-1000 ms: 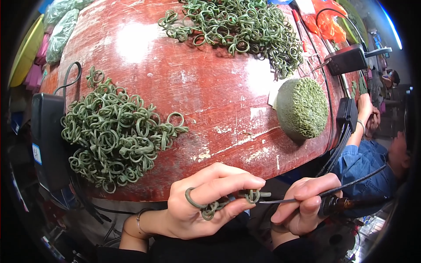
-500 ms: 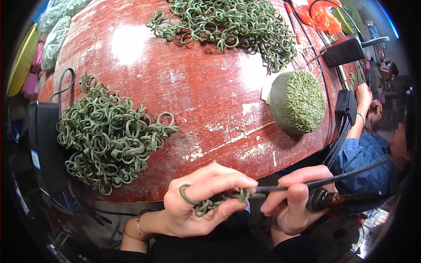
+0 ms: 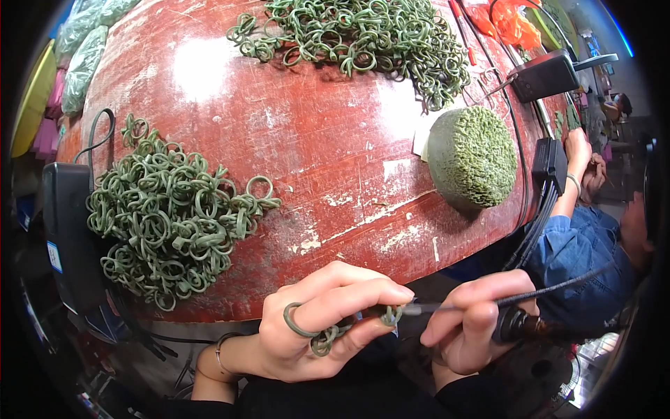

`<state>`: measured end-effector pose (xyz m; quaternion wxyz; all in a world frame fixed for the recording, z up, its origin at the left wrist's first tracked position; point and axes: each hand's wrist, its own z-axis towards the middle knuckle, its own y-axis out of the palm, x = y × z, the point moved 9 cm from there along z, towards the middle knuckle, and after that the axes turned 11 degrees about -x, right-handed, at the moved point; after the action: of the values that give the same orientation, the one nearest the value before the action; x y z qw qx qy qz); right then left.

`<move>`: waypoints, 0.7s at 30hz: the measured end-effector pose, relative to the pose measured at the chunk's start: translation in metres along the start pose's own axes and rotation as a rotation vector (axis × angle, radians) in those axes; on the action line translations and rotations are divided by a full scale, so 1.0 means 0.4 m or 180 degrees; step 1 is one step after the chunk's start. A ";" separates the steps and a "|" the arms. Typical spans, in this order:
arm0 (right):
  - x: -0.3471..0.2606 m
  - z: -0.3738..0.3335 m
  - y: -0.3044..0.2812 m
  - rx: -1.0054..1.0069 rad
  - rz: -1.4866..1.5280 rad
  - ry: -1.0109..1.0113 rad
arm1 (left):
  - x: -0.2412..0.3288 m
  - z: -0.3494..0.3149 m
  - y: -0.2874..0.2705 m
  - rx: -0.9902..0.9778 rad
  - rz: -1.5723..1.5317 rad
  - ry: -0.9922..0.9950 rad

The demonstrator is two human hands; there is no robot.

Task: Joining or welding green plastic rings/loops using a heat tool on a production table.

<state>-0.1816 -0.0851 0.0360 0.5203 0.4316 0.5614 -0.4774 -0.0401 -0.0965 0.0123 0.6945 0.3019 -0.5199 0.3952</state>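
Thumb and fingers of my left hand pinch a small green ring in front of the table's near edge. More green rings hang inside that hand, and one loop sits around a finger. My right hand is closed on a slim pen-like tool, its pale tip at the pinched ring; whether they touch I cannot tell. A thin dark cord-like length runs back from that hand. Behind its fingers is a dark brown, shiny handle-like part, whose link to the tool is unclear.
On the worn red table lie two heaps of green rings, one at left and one at the back. A rough-topped green round block stands at right. Black boxes with cables line the right edge. A co-worker's hand is beyond.
The view has shifted slightly. The fingers of both hands have changed position a little, and the tool's pale tip shows more clearly beside the pinched ring. Both grips stay closed.
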 end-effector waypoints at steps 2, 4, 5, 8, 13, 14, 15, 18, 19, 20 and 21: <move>-0.006 0.003 -0.004 0.0137 -0.0082 0.0202 | -0.012 -0.004 0.003 0.0052 -0.0304 -0.0291; -0.003 0.001 -0.006 0.0131 -0.0062 0.0337 | -0.016 -0.010 0.008 0.0078 -0.0477 -0.0420; 0.013 0.000 -0.003 0.0114 -0.0052 0.0337 | -0.028 -0.017 0.006 0.0120 -0.0638 -0.0553; 0.013 0.001 0.005 -0.0004 0.0549 -0.0311 | -0.041 -0.022 0.006 0.0141 -0.0913 -0.0473; 0.004 0.006 0.007 0.0023 0.0145 -0.0212 | -0.048 -0.019 0.014 0.0017 -0.1171 -0.0654; 0.004 0.008 0.006 -0.0003 0.0041 -0.0119 | -0.050 -0.018 0.017 0.0044 -0.1257 -0.0713; 0.001 0.007 0.004 0.0065 -0.0002 -0.0122 | -0.048 -0.014 0.018 0.0033 -0.1260 -0.0714; 0.011 -0.001 0.005 0.0083 0.0382 -0.0199 | -0.064 -0.011 0.029 0.0036 -0.1822 -0.0925; 0.015 0.001 0.009 0.0087 0.0388 -0.0203 | -0.069 -0.012 0.033 0.0045 -0.2042 -0.0958; 0.010 0.005 0.015 0.0103 0.0549 -0.0376 | -0.072 -0.014 0.037 0.0058 -0.2262 -0.0993; 0.003 0.005 0.016 0.0120 0.0708 -0.0550 | -0.072 -0.015 0.037 0.0056 -0.2255 -0.0998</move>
<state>-0.1750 -0.0860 0.0341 0.6081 0.4582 0.4542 -0.4626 -0.0543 -0.0909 -0.0167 0.6974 0.5254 -0.4800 0.0844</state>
